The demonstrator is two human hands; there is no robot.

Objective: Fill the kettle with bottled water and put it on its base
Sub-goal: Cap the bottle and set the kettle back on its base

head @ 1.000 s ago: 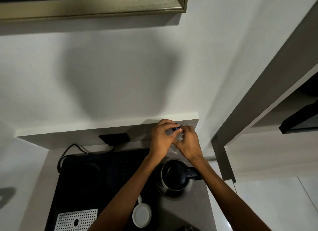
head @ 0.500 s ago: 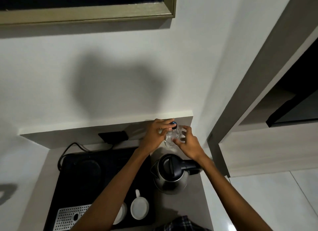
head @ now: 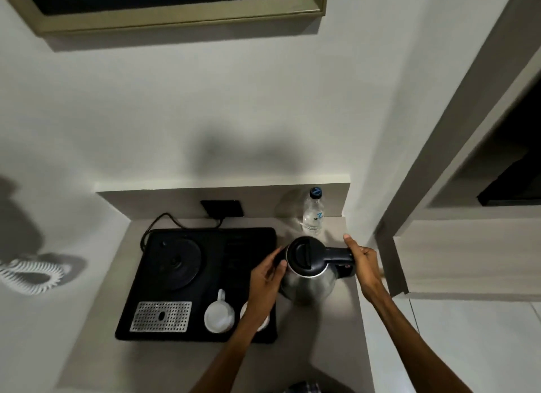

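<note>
A steel kettle (head: 308, 280) with a black lid and handle stands on the grey counter, right of the black tray. My right hand (head: 363, 264) grips its black handle. My left hand (head: 265, 278) rests flat against the kettle's left side, fingers around the body. Behind the kettle, a clear water bottle (head: 313, 212) with a blue cap stands upright by the back wall, untouched. The round black kettle base (head: 177, 262) sits on the left part of the tray, bare.
The black tray (head: 248, 240) holds a perforated metal drip grate (head: 161, 316) and two white cups (head: 219, 315), one partly under my left forearm. A black cord (head: 164, 220) runs to a wall socket (head: 222, 208). A wall corner bounds the counter (head: 336, 334) on the right.
Both hands have left the bottle, which now stands capped by the wall. They have dropped to the kettle: right hand on the handle, left on its side.
</note>
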